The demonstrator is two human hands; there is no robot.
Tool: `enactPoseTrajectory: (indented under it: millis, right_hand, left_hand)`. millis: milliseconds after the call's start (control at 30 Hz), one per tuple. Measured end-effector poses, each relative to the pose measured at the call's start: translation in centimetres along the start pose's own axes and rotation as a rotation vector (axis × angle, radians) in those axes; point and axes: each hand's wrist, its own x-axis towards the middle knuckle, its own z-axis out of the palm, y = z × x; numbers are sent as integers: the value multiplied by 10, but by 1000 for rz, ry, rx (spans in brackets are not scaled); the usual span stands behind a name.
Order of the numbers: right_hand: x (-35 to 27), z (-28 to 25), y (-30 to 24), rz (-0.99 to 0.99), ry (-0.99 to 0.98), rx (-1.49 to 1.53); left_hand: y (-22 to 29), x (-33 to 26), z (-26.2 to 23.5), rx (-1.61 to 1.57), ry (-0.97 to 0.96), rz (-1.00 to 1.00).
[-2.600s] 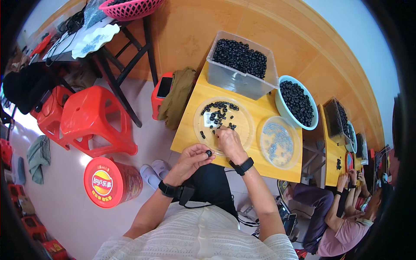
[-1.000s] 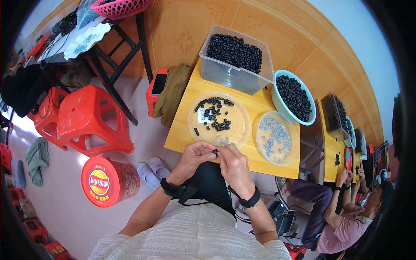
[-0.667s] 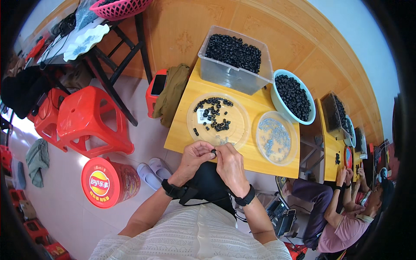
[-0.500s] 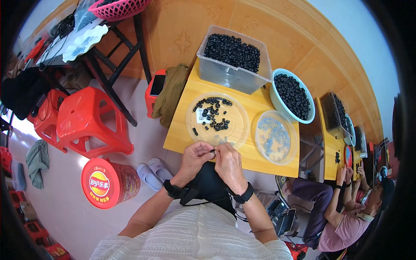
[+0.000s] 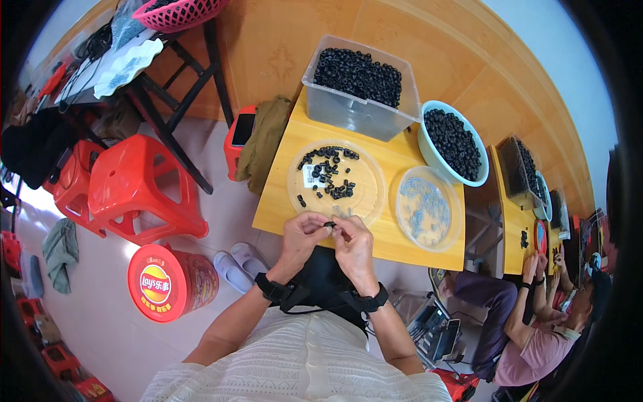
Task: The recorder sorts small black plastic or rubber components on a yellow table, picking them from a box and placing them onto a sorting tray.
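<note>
Over the near edge of the yellow table (image 5: 274, 218), my left hand (image 5: 298, 248) pinches a small black part (image 5: 329, 224) between thumb and forefinger. My right hand (image 5: 355, 254) meets it from the other side, its fingertips closed at the part; anything smaller between them is too small to make out. Just beyond my hands lies a clear round lid (image 5: 368, 181), with several short black cylindrical pieces (image 5: 326, 171) scattered on it. To its right, a clear shallow round dish (image 5: 457, 218) holds many tiny silvery-blue pieces (image 5: 423, 208).
A clear plastic bin (image 5: 355, 114) and a pale blue bowl (image 5: 432, 153), both full of black ring-like parts, stand at the back. Red stools (image 5: 127, 184) and a red tub (image 5: 157, 281) are at left. At right, another person (image 5: 529, 348) sits by a second table (image 5: 512, 234).
My fingers have shifted slightly around the black part, which now shows more between the fingertips. My right hand has turned a little. The view has moved slightly.
</note>
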Motion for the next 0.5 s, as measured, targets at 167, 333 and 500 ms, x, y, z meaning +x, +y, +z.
enactPoseTrajectory:
  millis: [167,333,500]
  right_hand:
    - [-3,2,-4,-36,-13,-77]
    - [-4,6,-12,-1,50,-142]
    - [-5,12,-10,-99,59,-200]
  left_hand:
    - [1,-4,1,-5,25,-25]
    - [2,-7,6,-22,58,-23]
    - [-2,-9,4,-40,106,-8]
